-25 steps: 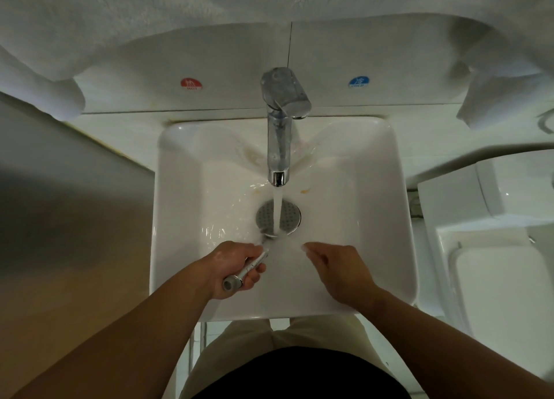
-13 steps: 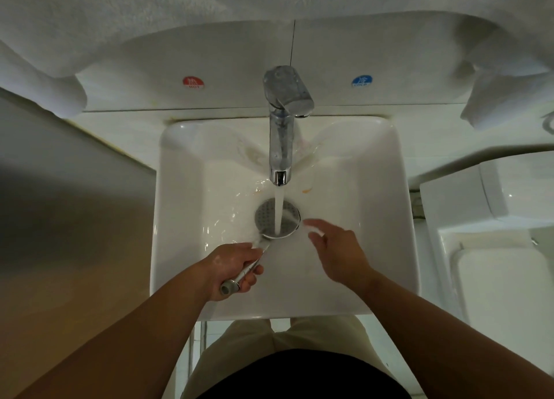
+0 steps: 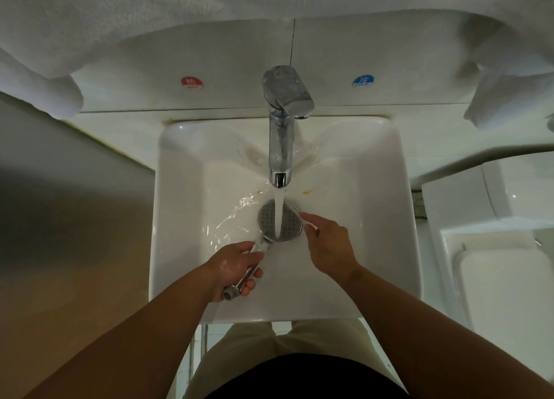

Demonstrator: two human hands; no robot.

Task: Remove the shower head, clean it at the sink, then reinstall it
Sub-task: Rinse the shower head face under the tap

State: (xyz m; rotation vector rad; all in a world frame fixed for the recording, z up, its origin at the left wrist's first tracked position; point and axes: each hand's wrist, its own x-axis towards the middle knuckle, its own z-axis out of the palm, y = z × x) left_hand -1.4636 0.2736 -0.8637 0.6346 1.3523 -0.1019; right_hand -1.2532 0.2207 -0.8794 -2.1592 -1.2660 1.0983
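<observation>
One broad sweep of white towelling (image 3: 150,15) fills the top of the view, hanging over the wall tiles. Down the left, a big grey panel (image 3: 66,219), dull and shadowed. Right in the middle sits the square white sink (image 3: 180,279), its basin wet and glistening. Off to the right there's a white toilet (image 3: 494,293), lid down, just beside the sink.

Both bare forearms come up from the bottom edge and reach into the basin. At the back stands the chrome faucet (image 3: 281,123), lever on top, spout pointing toward the person, and the water (image 3: 278,216) is pouring straight down from it.

The left hand (image 3: 236,267) is wrapped firmly round the handle, fingers curled tight, with the threaded end poking out below the palm. The right hand (image 3: 329,246) is loose, fingers stretched forward and fairly straight, grasping nothing, its fingertips (image 3: 303,216) reaching the right rim of the round face; whether they press on it I cannot tell.

And there's the shower head (image 3: 268,219), off its hose, low in the middle of the basin, grey nozzle face turned up, directly under the spout so the stream lands on it and fans out to the left.

On the tiles behind, a red hot sticker (image 3: 192,83) to the left and a blue cold sticker (image 3: 363,81) to the right. Smallest of all, an orange speck (image 3: 306,192) on the basin just right of the spout.
</observation>
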